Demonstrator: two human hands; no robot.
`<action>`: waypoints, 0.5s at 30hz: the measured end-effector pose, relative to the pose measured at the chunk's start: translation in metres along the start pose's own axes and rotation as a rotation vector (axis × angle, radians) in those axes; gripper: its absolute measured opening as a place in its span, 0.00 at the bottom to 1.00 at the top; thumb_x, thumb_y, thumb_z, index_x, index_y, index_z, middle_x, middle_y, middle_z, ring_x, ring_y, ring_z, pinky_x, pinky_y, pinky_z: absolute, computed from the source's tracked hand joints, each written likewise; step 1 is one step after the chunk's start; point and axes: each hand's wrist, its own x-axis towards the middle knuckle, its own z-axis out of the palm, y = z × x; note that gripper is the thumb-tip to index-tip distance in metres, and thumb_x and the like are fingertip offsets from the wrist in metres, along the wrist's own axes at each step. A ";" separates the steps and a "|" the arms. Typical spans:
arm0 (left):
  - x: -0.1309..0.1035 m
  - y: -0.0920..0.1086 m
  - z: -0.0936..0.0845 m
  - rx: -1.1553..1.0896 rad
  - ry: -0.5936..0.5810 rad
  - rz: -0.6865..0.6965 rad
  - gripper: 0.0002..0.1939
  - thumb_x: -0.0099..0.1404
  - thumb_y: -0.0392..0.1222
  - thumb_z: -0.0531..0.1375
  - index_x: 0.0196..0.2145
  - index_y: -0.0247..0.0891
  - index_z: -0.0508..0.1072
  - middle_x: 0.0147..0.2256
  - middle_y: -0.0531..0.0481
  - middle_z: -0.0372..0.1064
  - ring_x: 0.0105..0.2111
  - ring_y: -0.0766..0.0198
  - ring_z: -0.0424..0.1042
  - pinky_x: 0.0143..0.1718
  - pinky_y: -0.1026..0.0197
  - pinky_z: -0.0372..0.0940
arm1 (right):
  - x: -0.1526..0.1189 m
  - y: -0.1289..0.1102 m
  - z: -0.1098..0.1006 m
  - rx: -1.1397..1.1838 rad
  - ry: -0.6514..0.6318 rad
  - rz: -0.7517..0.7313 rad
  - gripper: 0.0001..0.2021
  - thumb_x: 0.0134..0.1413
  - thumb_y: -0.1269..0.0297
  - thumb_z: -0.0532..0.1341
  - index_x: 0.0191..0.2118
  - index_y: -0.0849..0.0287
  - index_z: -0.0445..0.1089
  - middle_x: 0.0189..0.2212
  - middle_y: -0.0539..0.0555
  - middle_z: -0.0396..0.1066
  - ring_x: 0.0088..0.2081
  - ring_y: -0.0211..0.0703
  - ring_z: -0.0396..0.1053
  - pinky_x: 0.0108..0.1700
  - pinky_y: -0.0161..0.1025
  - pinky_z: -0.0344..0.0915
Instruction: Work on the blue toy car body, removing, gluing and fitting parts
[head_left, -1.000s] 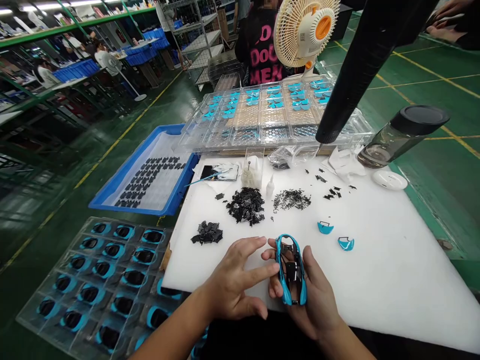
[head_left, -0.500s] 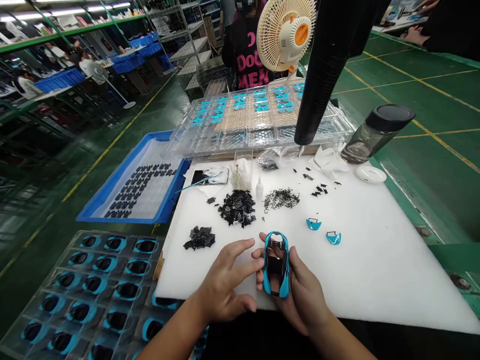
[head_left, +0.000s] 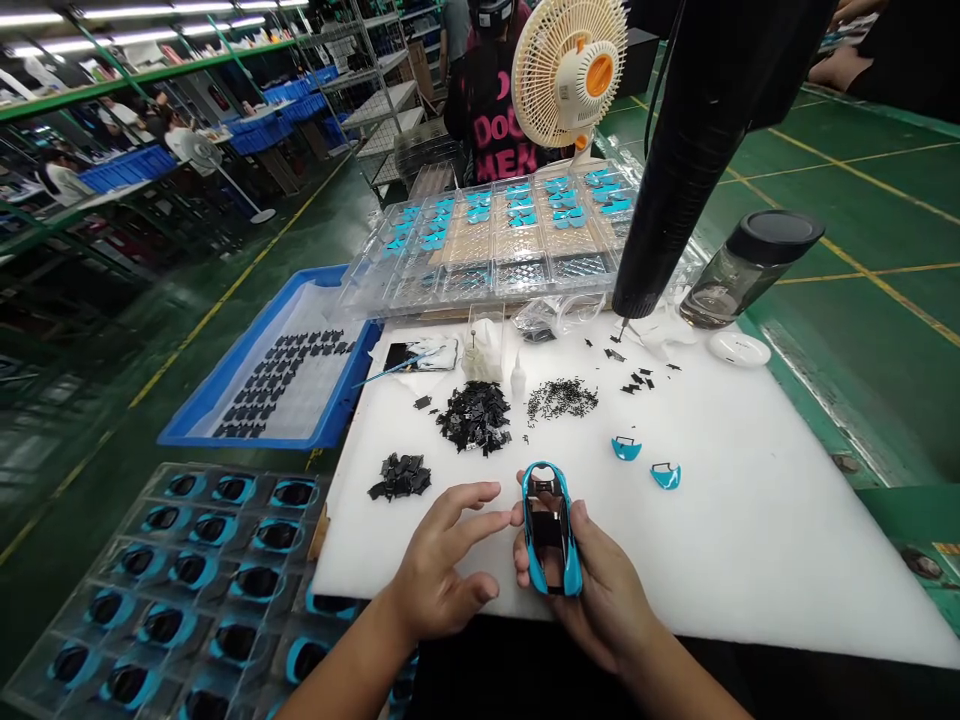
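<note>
My right hand (head_left: 611, 580) is wrapped round a blue toy car body shell (head_left: 534, 545) with a dark, glossy middle, held over the front of the white work board. Just left of the shell, my left hand (head_left: 442, 565) has its fingers spread and holds nothing; its fingertips are close to the shell's left side. Beyond the hands lie a heap of black plastic parts (head_left: 474, 415), a smaller black pile (head_left: 401, 477) and a scatter of tiny black screws or pins (head_left: 562, 398). Two small blue pieces with black frames (head_left: 626, 448) lie to the right.
A black power screwdriver (head_left: 660, 200) hangs over the board's back right. Behind stand a clear compartment tray (head_left: 480, 275) and a fan (head_left: 574, 80). A blue tray (head_left: 169, 438) and a tray of blue shells (head_left: 161, 570) are at left. A jar (head_left: 750, 270) stands at right.
The hanging screwdriver has swung right and lower in view. The shell in my right hand has tilted slightly, and my left fingers have drawn a little away from it.
</note>
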 end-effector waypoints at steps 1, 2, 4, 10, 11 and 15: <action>0.000 0.000 0.000 -0.003 0.002 -0.002 0.26 0.68 0.57 0.51 0.59 0.41 0.64 0.57 0.38 0.58 0.54 0.52 0.62 0.52 0.51 0.63 | 0.000 0.000 0.000 0.012 0.001 0.004 0.23 0.65 0.49 0.48 0.51 0.59 0.69 0.39 0.57 0.73 0.31 0.42 0.68 0.36 0.41 0.64; 0.000 0.000 0.000 -0.006 0.006 -0.003 0.26 0.68 0.57 0.52 0.58 0.41 0.64 0.57 0.38 0.58 0.54 0.52 0.63 0.52 0.51 0.63 | 0.001 0.000 -0.001 0.027 0.000 0.012 0.23 0.65 0.49 0.48 0.51 0.59 0.70 0.41 0.57 0.73 0.31 0.42 0.68 0.36 0.41 0.64; 0.000 0.001 0.000 -0.012 0.011 -0.003 0.26 0.68 0.57 0.51 0.58 0.41 0.64 0.56 0.38 0.58 0.54 0.52 0.63 0.51 0.51 0.64 | 0.002 0.000 -0.002 0.055 -0.001 0.032 0.23 0.65 0.48 0.49 0.52 0.58 0.70 0.42 0.57 0.73 0.32 0.41 0.68 0.36 0.40 0.64; 0.001 0.000 0.000 -0.032 0.005 -0.005 0.26 0.69 0.56 0.51 0.58 0.41 0.64 0.55 0.38 0.59 0.53 0.53 0.64 0.50 0.52 0.65 | 0.002 0.001 -0.004 0.060 0.023 0.052 0.23 0.64 0.49 0.50 0.54 0.57 0.69 0.42 0.57 0.73 0.33 0.42 0.69 0.37 0.41 0.64; 0.001 0.000 0.000 -0.035 0.006 -0.007 0.26 0.69 0.56 0.51 0.58 0.41 0.64 0.55 0.38 0.60 0.53 0.53 0.64 0.50 0.52 0.65 | 0.002 0.001 -0.004 0.060 0.020 0.049 0.23 0.64 0.49 0.50 0.54 0.57 0.69 0.42 0.57 0.73 0.33 0.42 0.69 0.37 0.41 0.64; 0.001 0.000 0.000 -0.043 0.011 -0.012 0.26 0.69 0.56 0.51 0.58 0.41 0.64 0.55 0.38 0.60 0.53 0.53 0.64 0.50 0.52 0.65 | 0.001 0.000 -0.002 0.093 0.005 0.042 0.23 0.65 0.49 0.49 0.54 0.57 0.68 0.43 0.57 0.72 0.32 0.42 0.68 0.36 0.40 0.65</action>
